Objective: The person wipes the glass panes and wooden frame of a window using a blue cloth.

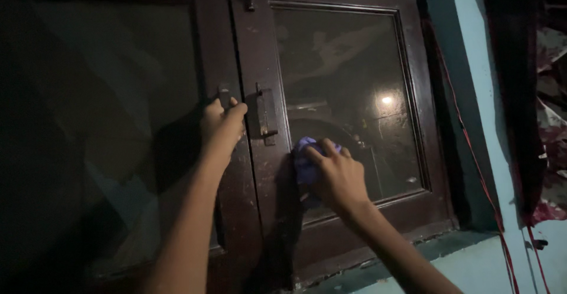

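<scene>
Setting: a dim room, seen from the person's head; a dark wooden double-leaf window fills most of the frame, with a pale blue-green wall (472, 57) at the right.

Right hand (338, 176): lower centre of the frame, palm flat toward the glass, fingers spread and bent over a wad of cloth, pressing it to the pane rather than pinching it.

Cloth (304, 158): purple-blue, crumpled, at the lower left corner of the right-hand pane, just beside the inner frame rail; most of it is hidden under the hand, which holds it against the surface.

Right pane (348, 87): glass in the right leaf, smeared and reflective, with a small bright light spot at centre right.

Left hand (221, 122): centre left of the frame, fingers curled closed round a small upright handle, apparently steadying the leaf against the push of the other hand.

Handle (224, 96): short dark metal grip on the left leaf's meeting rail, its top showing above the knuckles.

Latch (264, 117): dark vertical bolt fitting on the right leaf's rail, between the two hands, touched by neither.

Left pane (118, 111): very dark, with faint reflections only; detail cannot be told.

Sill (413, 252): worn lower ledge, lower right, where wood meets painted wall.

Red cord (472, 152): thin line hanging down the wall at right, well apart from both hands.

Dark curtain (520, 93): hanging at the far right edge.
</scene>
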